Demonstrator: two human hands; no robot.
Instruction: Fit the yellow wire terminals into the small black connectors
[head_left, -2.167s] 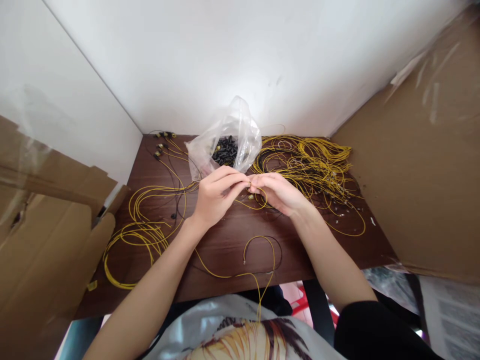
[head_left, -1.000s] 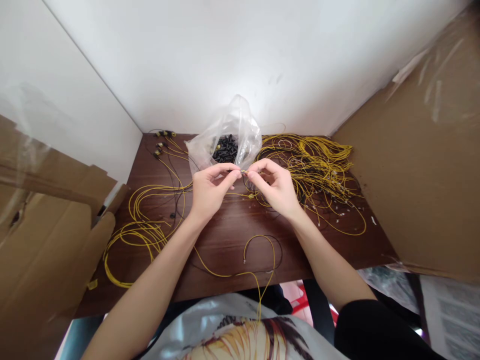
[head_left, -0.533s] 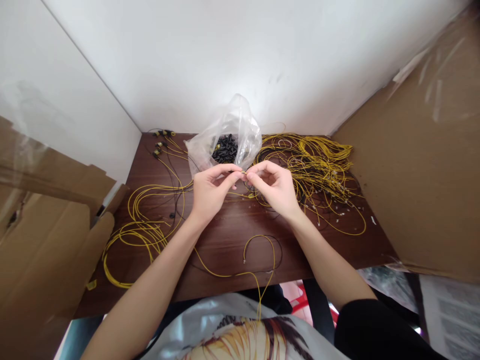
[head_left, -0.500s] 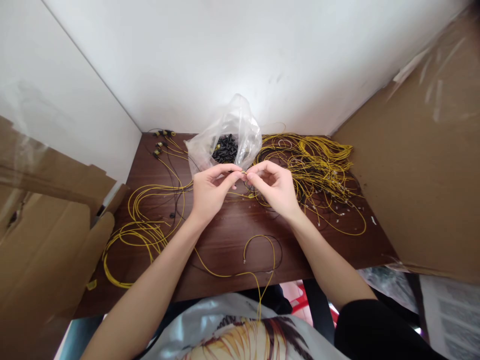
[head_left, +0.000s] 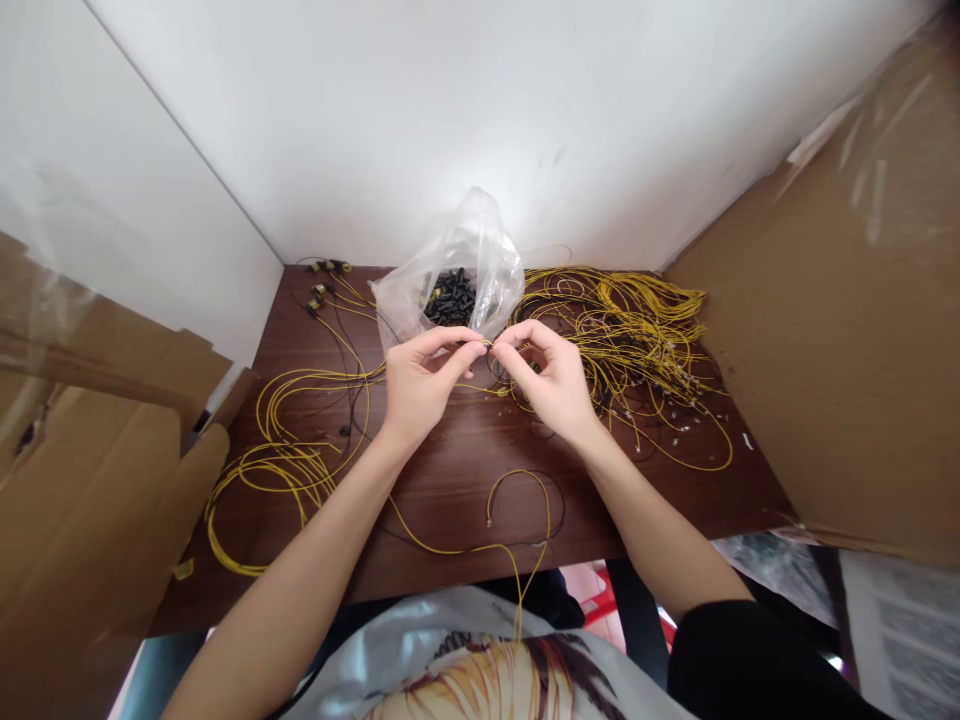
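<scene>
My left hand (head_left: pixel 424 385) is closed in a pinch of thumb and forefinger on a thin yellow wire (head_left: pixel 486 343). Just to its right, my right hand (head_left: pixel 547 380) pinches the same short stretch of wire, where a small dark part shows at the fingertips. The fingers hide most of what lies between them. Right behind the hands stands a clear plastic bag (head_left: pixel 409 305), open towards me, with many small black sleeve-like parts (head_left: pixel 451 297) inside.
A big tangle of yellow wires (head_left: pixel 637 320) lies at the back right of the brown table (head_left: pixel 465 510). Coiled yellow wires (head_left: pixel 262 470) lie on the left, with black-and-yellow connectors (head_left: pixel 321 292) behind. A loose wire (head_left: pixel 547 510) hangs over the front edge. Cardboard (head_left: pixel 840 300) flanks the right side.
My right hand has shifted very slightly left and its fingertips have turned a little on the wire. The left hand stays in place.
</scene>
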